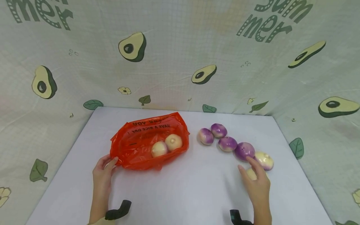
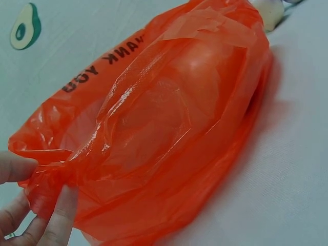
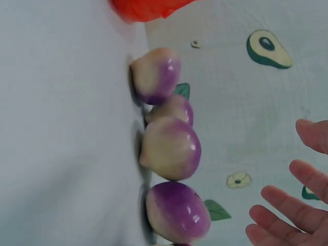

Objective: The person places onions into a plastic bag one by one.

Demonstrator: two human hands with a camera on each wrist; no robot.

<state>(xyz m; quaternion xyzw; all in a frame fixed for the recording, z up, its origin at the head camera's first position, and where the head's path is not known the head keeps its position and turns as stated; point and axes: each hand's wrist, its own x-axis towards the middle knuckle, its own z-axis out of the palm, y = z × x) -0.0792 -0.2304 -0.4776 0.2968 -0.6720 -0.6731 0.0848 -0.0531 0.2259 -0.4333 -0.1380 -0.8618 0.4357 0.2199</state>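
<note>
A crinkled orange plastic bag [image 1: 149, 142] lies on the white counter [image 1: 180, 193], left of centre, holding two pale round turnips [image 1: 166, 145]. The left hand [image 1: 103, 175] pinches the bag's near corner; the left wrist view shows thumb and fingertips [image 2: 64, 205] gripping the bunched plastic. To the right, purple-and-cream turnips [image 1: 227, 143] sit in a curved row. The right hand [image 1: 257, 184], fingers spread and relaxed, rests over a pale turnip [image 1: 251, 173], hidden in its wrist view.
</note>
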